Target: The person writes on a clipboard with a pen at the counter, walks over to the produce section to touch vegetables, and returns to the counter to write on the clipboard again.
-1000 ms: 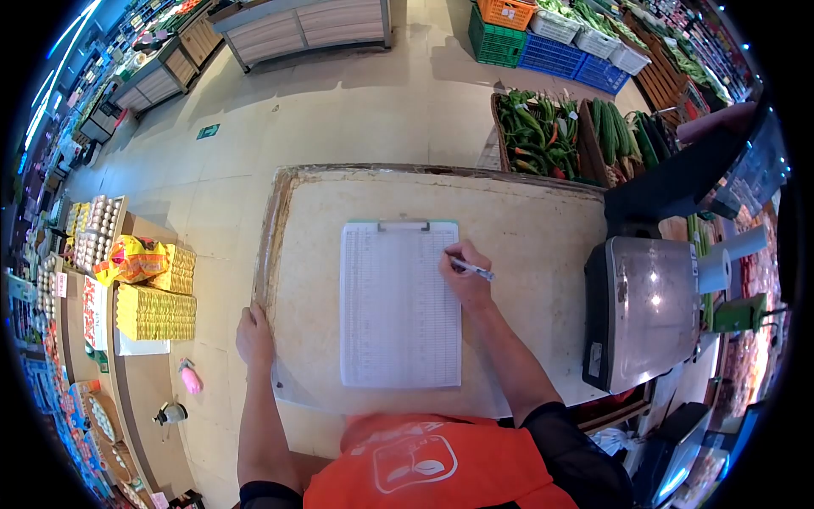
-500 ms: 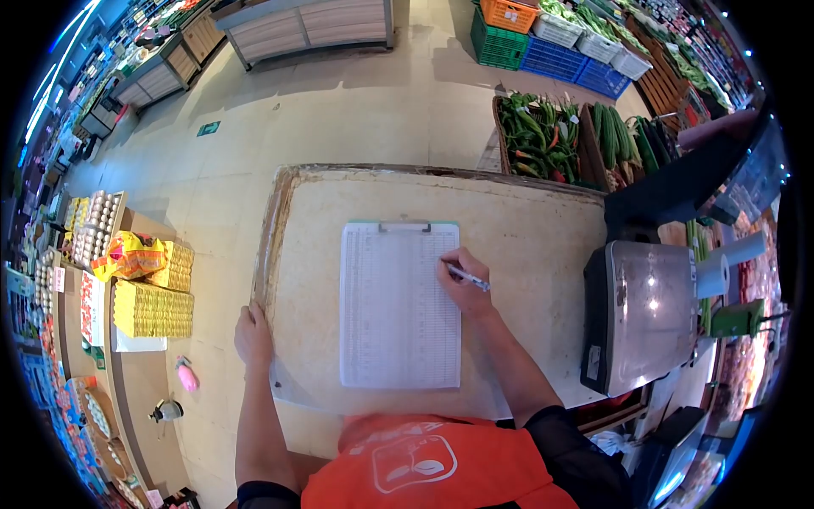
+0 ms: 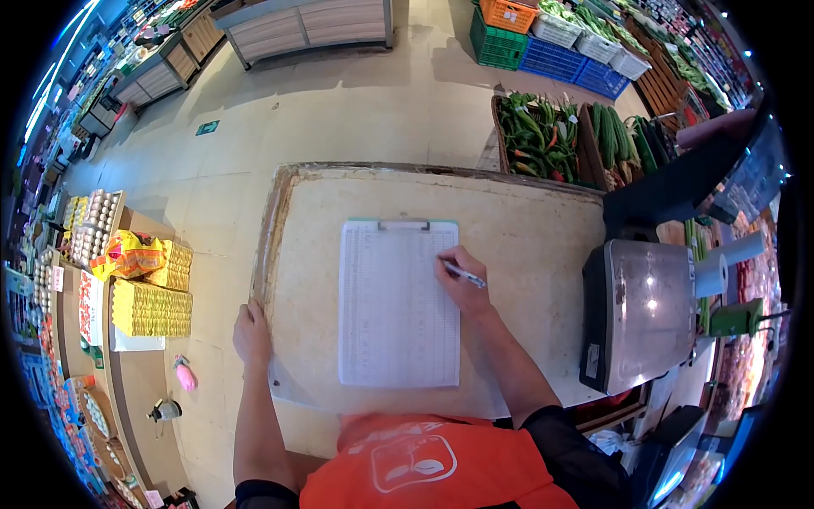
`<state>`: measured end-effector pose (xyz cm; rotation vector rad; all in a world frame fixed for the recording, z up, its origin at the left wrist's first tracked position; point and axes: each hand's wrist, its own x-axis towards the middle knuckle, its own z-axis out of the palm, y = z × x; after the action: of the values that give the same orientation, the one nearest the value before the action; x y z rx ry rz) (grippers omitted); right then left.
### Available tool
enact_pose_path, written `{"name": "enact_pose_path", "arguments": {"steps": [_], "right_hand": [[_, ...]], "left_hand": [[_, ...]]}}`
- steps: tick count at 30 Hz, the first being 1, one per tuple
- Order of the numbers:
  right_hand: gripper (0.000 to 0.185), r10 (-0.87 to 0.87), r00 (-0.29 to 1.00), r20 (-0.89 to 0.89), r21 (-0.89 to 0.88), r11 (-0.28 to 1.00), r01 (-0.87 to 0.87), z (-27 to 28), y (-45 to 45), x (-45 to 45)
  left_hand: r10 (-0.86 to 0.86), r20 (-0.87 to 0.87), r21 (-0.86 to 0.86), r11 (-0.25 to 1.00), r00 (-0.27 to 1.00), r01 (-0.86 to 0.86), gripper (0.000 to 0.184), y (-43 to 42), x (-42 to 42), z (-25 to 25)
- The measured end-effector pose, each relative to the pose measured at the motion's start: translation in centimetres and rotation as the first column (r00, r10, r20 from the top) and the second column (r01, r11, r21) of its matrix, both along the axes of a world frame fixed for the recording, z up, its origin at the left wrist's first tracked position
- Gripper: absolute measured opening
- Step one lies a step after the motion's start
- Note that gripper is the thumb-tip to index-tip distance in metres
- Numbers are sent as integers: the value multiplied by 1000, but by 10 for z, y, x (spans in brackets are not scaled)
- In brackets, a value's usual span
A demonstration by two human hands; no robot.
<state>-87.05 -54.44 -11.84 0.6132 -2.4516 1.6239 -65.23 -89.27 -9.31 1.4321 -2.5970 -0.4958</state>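
Observation:
A clipboard (image 3: 399, 226) with a printed sheet of paper (image 3: 398, 314) lies flat on the worn pale tabletop (image 3: 526, 254). The sheet bears a grid of fine rows and columns, too small to read. My right hand (image 3: 462, 282) is closed around a pen (image 3: 465, 274) at the sheet's right edge, its tip near the upper right columns. At the table's left edge, my left hand (image 3: 252, 334) rests with the fingers curled over the rim, gripping it.
A scale (image 3: 640, 314) stands on the table's right side. Beyond the far edge are crates of green peppers (image 3: 538, 136) and cucumbers (image 3: 612, 136). To the left, yellow egg trays (image 3: 153, 307) stand on a shelf. A pink object (image 3: 186, 375) hangs or lies nearby.
The view has shifted very slightly. My right hand with the pen stays at almost the same spot on the sheet, and my left hand keeps its place at the edge.

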Motion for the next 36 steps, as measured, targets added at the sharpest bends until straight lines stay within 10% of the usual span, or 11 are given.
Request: {"name": "enact_pose_path", "arguments": {"steps": [36], "right_hand": [[13,1,997,75,20,1000,-3,1,4,10]], "left_hand": [[12,16,14,1000,1000,-12,51,-1,-1,1]]}}
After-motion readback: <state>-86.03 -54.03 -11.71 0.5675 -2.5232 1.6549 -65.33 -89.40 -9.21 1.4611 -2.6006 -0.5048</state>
